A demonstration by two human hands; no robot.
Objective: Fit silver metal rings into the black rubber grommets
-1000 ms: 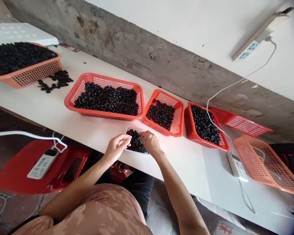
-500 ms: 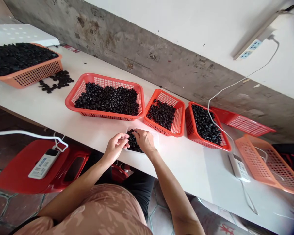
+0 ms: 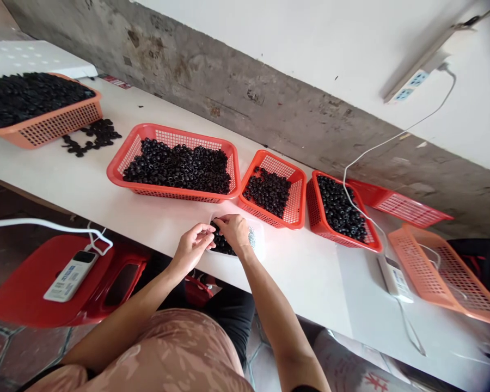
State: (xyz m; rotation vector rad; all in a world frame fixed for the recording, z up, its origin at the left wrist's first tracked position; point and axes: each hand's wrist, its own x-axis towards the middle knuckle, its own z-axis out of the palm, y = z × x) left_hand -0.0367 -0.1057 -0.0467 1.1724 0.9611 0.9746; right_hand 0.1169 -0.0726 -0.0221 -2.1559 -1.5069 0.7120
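A shallow translucent tray sits near the table's front edge, holding small black ring-like parts on its left side and tiny silvery pieces on its right. My left hand is at the tray's left rim, fingertips pinched together; anything between them is too small to make out. Over the tray, my right hand reaches in from the right, thumb and fingers closed near the left fingertips. A small dark part seems to show between the two hands, but I cannot tell which hand grips it.
Behind the tray stand a wide red basket, a smaller red basket and another red basket, all with black parts. An orange basket of flat black pieces is far left. A white cable crosses the right side.
My right hand has shifted left, closer to my left fingertips, and the silvery pieces in the tray now show. My left hand has barely moved.
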